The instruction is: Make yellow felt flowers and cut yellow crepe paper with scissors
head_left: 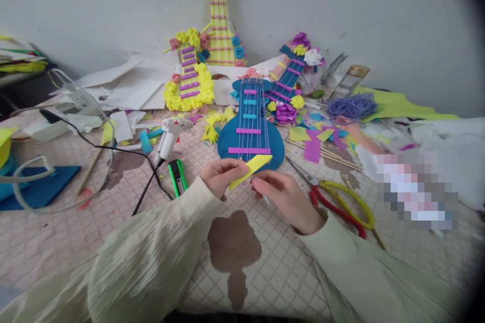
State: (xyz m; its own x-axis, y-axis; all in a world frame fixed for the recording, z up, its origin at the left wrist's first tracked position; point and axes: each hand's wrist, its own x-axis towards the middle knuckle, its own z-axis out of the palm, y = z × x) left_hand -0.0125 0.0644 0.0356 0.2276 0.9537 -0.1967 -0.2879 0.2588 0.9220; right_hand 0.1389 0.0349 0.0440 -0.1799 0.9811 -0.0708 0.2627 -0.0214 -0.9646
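Observation:
A folded yellow paper strip (250,170) is pinched between the thumb and fingers of my left hand (223,175), slanting up to the right. Close beside its lower right edge is my right hand (282,193), fingers curled together. A small whitish tip shows below those fingers; what they hold is mostly hidden. Just beyond both hands lies a blue paper guitar (227,139) with pink and light-blue crossbars and pale strings. The strip overlaps its bottom edge in my view.
Red-and-yellow-handled scissors (337,202) lie right of my right hand. A white glue gun (168,136) with a black cord and a green cutter (178,176) are at left. Behind stand decorated paper guitars (189,75), paper scraps and purple yarn (352,105).

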